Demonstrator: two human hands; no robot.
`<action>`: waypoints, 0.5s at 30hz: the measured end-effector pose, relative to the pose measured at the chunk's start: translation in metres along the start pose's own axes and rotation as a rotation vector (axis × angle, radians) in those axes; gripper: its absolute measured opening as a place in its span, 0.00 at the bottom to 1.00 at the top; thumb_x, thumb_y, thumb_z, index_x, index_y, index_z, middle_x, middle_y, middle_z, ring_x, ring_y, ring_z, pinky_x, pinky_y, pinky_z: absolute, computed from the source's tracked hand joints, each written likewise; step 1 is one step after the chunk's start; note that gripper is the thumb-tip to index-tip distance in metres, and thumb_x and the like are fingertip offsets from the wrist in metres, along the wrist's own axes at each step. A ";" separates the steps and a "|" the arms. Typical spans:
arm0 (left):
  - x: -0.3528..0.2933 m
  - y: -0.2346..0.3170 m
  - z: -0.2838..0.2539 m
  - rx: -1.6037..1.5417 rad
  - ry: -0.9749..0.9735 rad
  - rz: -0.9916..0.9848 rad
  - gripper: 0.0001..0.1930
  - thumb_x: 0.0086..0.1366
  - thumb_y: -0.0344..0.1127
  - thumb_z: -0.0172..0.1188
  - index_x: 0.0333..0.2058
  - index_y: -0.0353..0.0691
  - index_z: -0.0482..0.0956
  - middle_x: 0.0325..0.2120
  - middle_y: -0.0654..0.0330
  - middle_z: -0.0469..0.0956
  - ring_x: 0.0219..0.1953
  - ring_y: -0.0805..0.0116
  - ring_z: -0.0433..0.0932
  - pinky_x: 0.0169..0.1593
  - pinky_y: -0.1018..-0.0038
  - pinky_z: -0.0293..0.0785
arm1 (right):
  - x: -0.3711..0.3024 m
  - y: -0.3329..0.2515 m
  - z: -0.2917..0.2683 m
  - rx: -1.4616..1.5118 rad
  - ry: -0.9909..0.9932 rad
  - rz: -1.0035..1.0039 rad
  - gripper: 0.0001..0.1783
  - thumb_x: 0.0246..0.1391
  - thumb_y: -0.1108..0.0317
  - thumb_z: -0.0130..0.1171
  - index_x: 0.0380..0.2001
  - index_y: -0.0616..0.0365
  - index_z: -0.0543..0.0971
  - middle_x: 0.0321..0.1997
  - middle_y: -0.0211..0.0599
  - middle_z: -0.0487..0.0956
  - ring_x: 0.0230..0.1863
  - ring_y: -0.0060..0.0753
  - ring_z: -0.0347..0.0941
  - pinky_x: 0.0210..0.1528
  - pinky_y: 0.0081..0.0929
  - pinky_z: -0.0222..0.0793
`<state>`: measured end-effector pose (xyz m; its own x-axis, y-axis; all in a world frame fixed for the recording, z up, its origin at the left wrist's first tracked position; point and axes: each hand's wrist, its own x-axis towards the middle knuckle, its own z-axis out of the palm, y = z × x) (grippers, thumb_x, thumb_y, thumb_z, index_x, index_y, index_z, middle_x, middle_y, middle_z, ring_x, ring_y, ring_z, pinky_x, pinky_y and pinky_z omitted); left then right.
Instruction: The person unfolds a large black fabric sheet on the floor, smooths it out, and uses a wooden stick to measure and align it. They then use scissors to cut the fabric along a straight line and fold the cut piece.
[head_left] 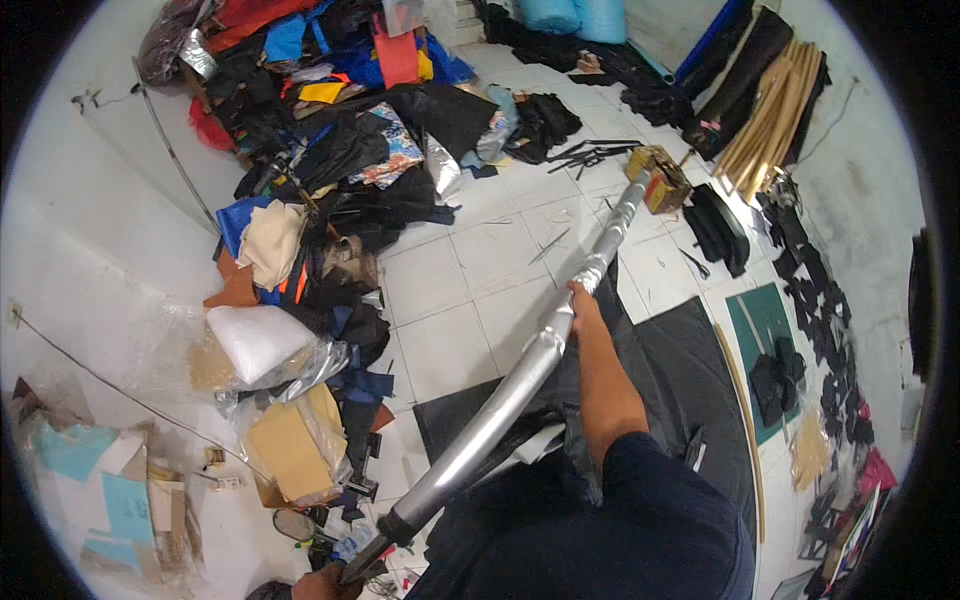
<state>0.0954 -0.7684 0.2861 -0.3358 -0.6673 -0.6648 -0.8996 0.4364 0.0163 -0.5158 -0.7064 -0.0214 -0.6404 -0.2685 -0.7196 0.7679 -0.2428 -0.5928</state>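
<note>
A long roll of silver foil sheet (500, 400) runs slantwise across the view, from near my left side up to the far right. My right hand (582, 305) is closed round the roll at its middle, where the foil is creased. At the near end a dark core tube (368, 558) sticks out of the foil, and my left hand (328, 582) grips it at the lower edge. The far end of the roll overlaps a small brown-yellow box (657, 180) on the floor; whether they touch I cannot tell. Black sheet material (680, 365) lies below my right arm.
Heaped fabric scraps (350, 150) fill the left and back. Cardboard tubes (775, 115) lean at the far right wall. Scissors (695, 263), a green cutting mat (765, 350) and a thin curved pole (745, 430) lie on the right. A cardboard box (297, 447) stands left.
</note>
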 end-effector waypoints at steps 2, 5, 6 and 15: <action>0.024 -0.003 -0.011 0.063 -0.042 -0.082 0.23 0.58 0.55 0.61 0.46 0.46 0.76 0.32 0.46 0.81 0.40 0.41 0.79 0.41 0.50 0.74 | 0.011 0.020 0.003 0.085 -0.085 0.100 0.29 0.52 0.57 0.61 0.49 0.69 0.71 0.44 0.49 0.77 0.41 0.51 0.76 0.48 0.50 0.74; 0.051 0.002 -0.009 0.014 0.164 -0.051 0.19 0.57 0.52 0.61 0.39 0.44 0.78 0.30 0.46 0.81 0.36 0.41 0.79 0.38 0.51 0.73 | 0.056 0.051 0.003 0.143 -0.103 0.216 0.24 0.48 0.59 0.63 0.45 0.62 0.73 0.39 0.47 0.77 0.37 0.50 0.75 0.47 0.50 0.74; 0.059 0.003 -0.008 -0.004 0.240 -0.040 0.18 0.57 0.51 0.61 0.37 0.43 0.79 0.29 0.46 0.81 0.35 0.41 0.79 0.37 0.51 0.73 | 0.069 0.057 0.001 0.194 -0.131 0.233 0.25 0.46 0.59 0.64 0.45 0.63 0.73 0.39 0.47 0.77 0.37 0.49 0.75 0.47 0.51 0.74; 0.154 -0.032 0.013 0.273 0.796 0.079 0.09 0.52 0.41 0.61 0.21 0.44 0.73 0.15 0.54 0.72 0.19 0.46 0.73 0.25 0.54 0.69 | 0.125 0.115 0.033 0.181 0.047 0.127 0.30 0.48 0.53 0.62 0.49 0.64 0.73 0.47 0.48 0.77 0.45 0.50 0.75 0.52 0.49 0.71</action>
<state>0.0761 -0.8771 0.1733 -0.5839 -0.8098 0.0571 -0.8002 0.5622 -0.2087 -0.5074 -0.7985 -0.1675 -0.5343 -0.2645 -0.8028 0.8241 -0.3741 -0.4252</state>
